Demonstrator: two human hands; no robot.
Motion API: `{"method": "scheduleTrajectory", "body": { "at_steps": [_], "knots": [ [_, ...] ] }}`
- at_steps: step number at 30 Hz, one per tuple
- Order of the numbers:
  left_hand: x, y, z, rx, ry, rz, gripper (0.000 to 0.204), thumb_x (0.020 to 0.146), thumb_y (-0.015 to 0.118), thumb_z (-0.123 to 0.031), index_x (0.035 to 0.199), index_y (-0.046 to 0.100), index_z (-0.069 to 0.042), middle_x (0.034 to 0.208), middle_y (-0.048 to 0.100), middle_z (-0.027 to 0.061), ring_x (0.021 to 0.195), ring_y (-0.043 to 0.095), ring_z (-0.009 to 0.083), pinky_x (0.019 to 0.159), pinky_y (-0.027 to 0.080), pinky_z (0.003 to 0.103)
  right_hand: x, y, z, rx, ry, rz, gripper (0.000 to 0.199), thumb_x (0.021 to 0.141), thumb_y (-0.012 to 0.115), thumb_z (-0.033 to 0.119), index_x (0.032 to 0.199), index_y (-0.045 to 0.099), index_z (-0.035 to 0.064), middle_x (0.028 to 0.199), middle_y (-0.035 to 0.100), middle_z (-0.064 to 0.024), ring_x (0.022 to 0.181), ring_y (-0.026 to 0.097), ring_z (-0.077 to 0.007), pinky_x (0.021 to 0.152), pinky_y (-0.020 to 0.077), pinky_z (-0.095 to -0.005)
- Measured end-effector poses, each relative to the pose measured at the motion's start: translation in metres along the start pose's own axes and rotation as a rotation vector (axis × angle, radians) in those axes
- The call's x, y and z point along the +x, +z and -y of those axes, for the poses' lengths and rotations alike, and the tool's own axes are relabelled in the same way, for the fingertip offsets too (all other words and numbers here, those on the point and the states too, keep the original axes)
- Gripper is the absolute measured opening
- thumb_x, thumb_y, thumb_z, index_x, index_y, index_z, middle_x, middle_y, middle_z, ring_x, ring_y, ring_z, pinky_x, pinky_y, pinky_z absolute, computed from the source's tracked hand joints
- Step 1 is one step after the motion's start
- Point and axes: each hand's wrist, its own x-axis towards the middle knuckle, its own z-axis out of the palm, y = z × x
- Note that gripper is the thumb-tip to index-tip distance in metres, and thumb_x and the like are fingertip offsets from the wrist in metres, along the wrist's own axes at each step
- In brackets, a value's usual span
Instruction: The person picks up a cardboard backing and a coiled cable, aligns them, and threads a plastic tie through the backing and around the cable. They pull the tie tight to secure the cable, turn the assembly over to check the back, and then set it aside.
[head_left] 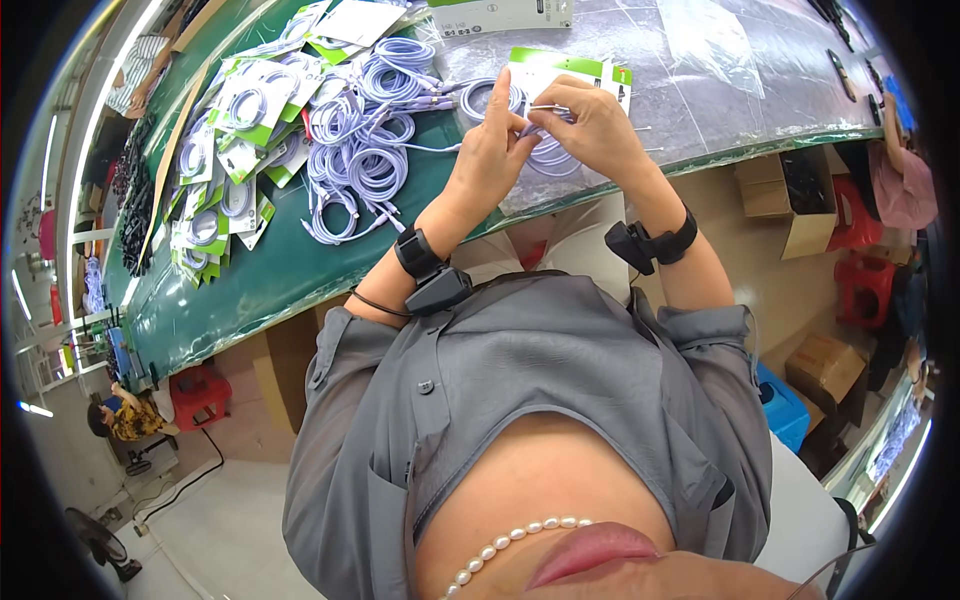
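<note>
Cable in hand: lavender round-looped cable coil (550, 158) sits between your two hands at the near edge of the table, just below the card; part of it is hidden by your fingers.
Right-hand grip: your right hand (590, 122) makes a narrow pinch, thumb against fingers, on a thin strand near the coil's top.
Left-hand grip: your left hand (487, 162) has its index finger raised straight and its thumb beside the coil; you can't tell from this view whether it holds a strand.
Card under your hands: a white rectangular card with a green far edge (550, 66) lies flat, partly covered by your right hand.
Neighbouring loop: another lavender cable loop (478, 100) rests just left of that card, partly behind your left hand.
Carded stack: to the far left, a heap of white-and-green cards bearing lavender coils (250, 108) looks like your finished share.
Bare coils: between that heap and your left hand, a pile of loose lavender coils (358, 165) carries no cards, so it appears left to do.
Progress: your current coil seems partway, with a strand pinched and the coil seemingly not fixed to the card.
Surface: grey glossy sheeting (690, 115) covers the right part of your green tabletop (265, 295).
</note>
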Motion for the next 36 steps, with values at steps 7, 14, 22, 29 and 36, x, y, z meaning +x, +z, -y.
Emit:
{"method": "scheduleTrajectory", "body": {
  "at_steps": [7,14,22,29,36],
  "knots": [
    [-0.007,0.004,0.004,0.075,0.073,0.011,0.075,0.078,0.064,0.0,0.141,0.024,-0.001,0.08,0.062,0.0139,0.068,0.061,0.0276,0.064,0.048,0.035,0.011,-0.011,-0.007,0.154,0.19,0.263,0.008,0.078,0.067,0.012,0.081,0.066,0.0045,0.08,0.064,-0.0047,0.068,0.058,-0.0147,0.062,0.0459,-0.029],
    [-0.002,-0.006,-0.002,-0.123,-0.025,0.132,0.07,0.081,0.062,0.002,0.141,0.027,-0.003,0.078,0.062,0.0078,0.062,0.054,0.0135,0.059,0.044,0.026,0.01,-0.018,-0.024,0.579,0.348,0.327,0.015,0.083,0.068,0.016,0.087,0.063,0.0022,0.08,0.061,0.0003,0.073,0.052,-0.0052,0.066,0.0429,-0.0199],
    [-0.004,-0.003,-0.006,-0.098,0.024,0.035,0.07,0.081,0.062,0.001,0.141,0.028,-0.006,0.08,0.064,0.0079,0.058,0.049,0.013,0.057,0.042,0.026,0.008,-0.015,-0.026,0.505,0.222,0.316,0.016,0.082,0.07,0.018,0.087,0.064,0.0039,0.081,0.063,0.0002,0.072,0.053,-0.0055,0.064,0.0409,-0.019],
    [-0.006,-0.006,-0.012,-0.096,0.055,0.032,0.068,0.078,0.066,0.0,0.139,0.035,-0.009,0.081,0.064,0.0052,0.054,0.043,0.0102,0.053,0.039,0.024,0.001,-0.016,-0.038,0.837,0.369,0.414,0.016,0.084,0.067,0.02,0.089,0.065,0.0042,0.09,0.064,-0.003,0.083,0.057,-0.0096,0.073,0.0444,-0.0222],
    [-0.008,-0.01,-0.016,-0.066,0.007,0.064,0.065,0.078,0.065,-0.002,0.136,0.039,-0.007,0.084,0.063,0.0101,0.064,0.056,0.0215,0.06,0.046,0.031,-0.001,-0.015,-0.035,0.939,0.374,0.458,0.018,0.084,0.067,0.02,0.089,0.064,0.0032,0.089,0.063,-0.0015,0.083,0.057,-0.0091,0.074,0.0443,-0.0221]
  ]
}}
